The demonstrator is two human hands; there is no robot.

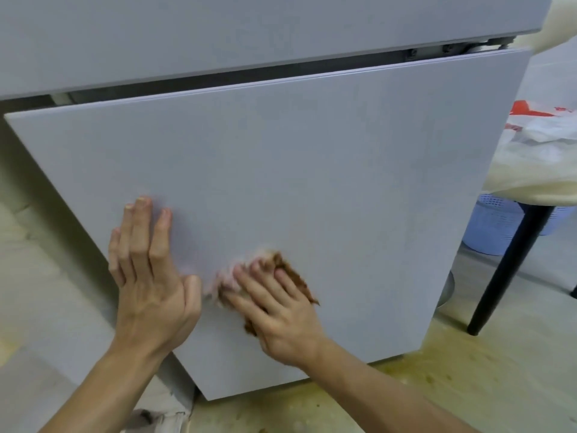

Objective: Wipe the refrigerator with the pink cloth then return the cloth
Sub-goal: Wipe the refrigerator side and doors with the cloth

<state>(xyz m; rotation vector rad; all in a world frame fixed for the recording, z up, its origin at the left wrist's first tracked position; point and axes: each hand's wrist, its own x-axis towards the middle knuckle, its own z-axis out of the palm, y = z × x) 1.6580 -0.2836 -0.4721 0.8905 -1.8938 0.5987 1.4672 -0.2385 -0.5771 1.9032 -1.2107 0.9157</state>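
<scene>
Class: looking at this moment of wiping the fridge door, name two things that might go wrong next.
The pink cloth shows a brown patch by the right hand; it may smear the refrigerator door. The left hand lies flat and bare on the door, so it may leave prints.

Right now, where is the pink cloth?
In the head view, the pink cloth is low and centre, pressed against the lower refrigerator door under the right hand, just right of the left hand.
</scene>
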